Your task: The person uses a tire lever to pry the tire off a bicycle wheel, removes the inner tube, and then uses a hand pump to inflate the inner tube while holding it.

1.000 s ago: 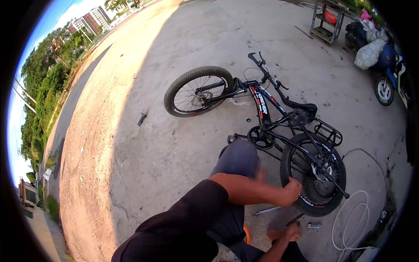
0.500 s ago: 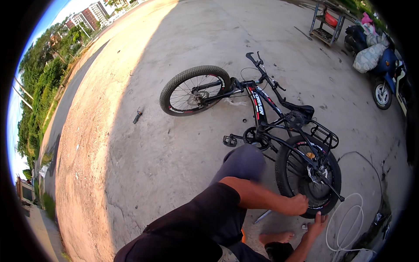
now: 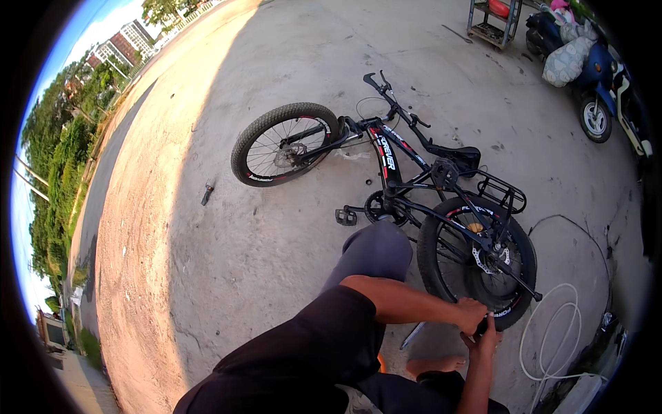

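A black bicycle (image 3: pixel 386 155) lies on its side on the concrete, its rear wheel closest to me. My left hand (image 3: pixel 472 315) is closed at the near edge of the rear tyre (image 3: pixel 425 265), knuckles up. Right beside it, my right hand (image 3: pixel 488 339) has its fingers curled around the same edge, one digit pointing up along the tyre. The two hands almost touch, and the stretch of tyre between them is mostly hidden. A silver metal rod-like tool (image 3: pixel 412 335) rests on the ground left of my foot.
A pale hose or cable (image 3: pixel 579 314) lies coiled right of the rear wheel. The front wheel (image 3: pixel 286 145) lies farther left, past my bent knee (image 3: pixel 379 252). A small dark object (image 3: pixel 207 194) is on the concrete. A blue scooter (image 3: pixel 598 76) and a metal cart (image 3: pixel 493 27) stand far right.
My right hand has moved in against my left hand and closed more around the tyre edge. The whole view has shifted, so the bicycle appears farther left.
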`<state>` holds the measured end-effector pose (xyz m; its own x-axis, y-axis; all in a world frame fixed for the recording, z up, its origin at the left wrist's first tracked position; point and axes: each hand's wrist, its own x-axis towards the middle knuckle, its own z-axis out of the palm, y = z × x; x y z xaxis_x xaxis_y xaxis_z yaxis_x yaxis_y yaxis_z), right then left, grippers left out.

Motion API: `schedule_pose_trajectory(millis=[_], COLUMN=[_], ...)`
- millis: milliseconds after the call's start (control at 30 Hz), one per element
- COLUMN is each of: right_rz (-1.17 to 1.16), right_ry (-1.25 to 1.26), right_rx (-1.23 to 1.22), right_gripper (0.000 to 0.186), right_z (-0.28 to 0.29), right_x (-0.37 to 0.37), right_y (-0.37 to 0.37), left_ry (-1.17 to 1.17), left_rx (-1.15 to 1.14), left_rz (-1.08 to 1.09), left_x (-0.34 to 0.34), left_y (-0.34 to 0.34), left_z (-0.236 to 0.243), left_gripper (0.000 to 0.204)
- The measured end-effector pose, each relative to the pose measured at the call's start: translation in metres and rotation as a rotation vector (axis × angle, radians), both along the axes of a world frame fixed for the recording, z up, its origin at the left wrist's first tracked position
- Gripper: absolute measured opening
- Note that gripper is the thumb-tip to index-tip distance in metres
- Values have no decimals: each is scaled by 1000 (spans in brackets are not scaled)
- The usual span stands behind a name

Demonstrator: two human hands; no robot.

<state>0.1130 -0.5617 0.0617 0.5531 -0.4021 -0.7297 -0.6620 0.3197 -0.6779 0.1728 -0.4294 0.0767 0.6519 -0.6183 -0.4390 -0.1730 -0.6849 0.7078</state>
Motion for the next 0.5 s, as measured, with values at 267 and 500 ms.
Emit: schedule_pose_trajectory(millis=[267,500], right_rz=[86,-134], right_ry=[-82,-79], right_rx=[-94,27], right_gripper=[70,70], right_z=[-51,9], right_x=[23,16], right_y=[-9,-3], left_ry=[-209,-104], left_rx=[79,44], left_rz=[-76,-166], left_x=[7,8], left_y=[18,1], left_z=[18,25], left_gripper=[60,56])
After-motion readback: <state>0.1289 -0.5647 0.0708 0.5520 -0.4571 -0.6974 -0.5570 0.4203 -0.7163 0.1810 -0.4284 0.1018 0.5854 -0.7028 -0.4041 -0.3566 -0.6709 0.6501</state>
